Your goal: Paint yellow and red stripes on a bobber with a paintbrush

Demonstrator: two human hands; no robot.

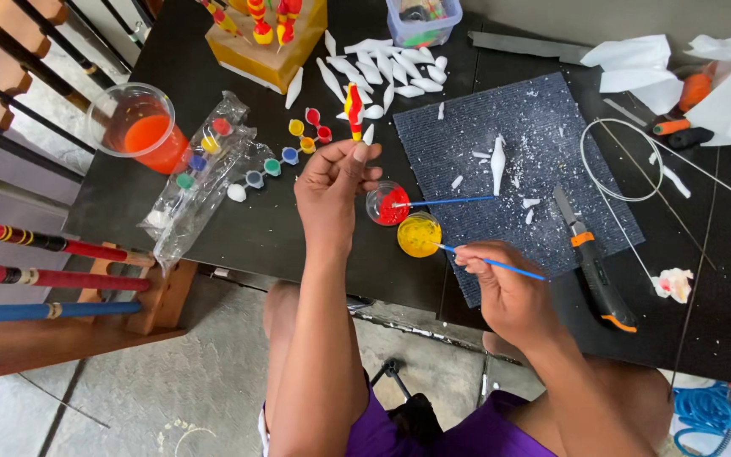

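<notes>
My left hand holds a small float-shaped piece painted red and yellow, upright by its white lower tip. My right hand grips a thin blue paintbrush whose tip dips into a small pot of yellow paint. Beside it stands a pot of red paint with a second blue brush resting in it. A white unpainted float lies on the dark grey mat.
Several white floats lie at the table's back, by a yellow block holding painted ones. A cup of orange liquid, a strip of paint pots, a utility knife, wire loop and tissues surround the mat.
</notes>
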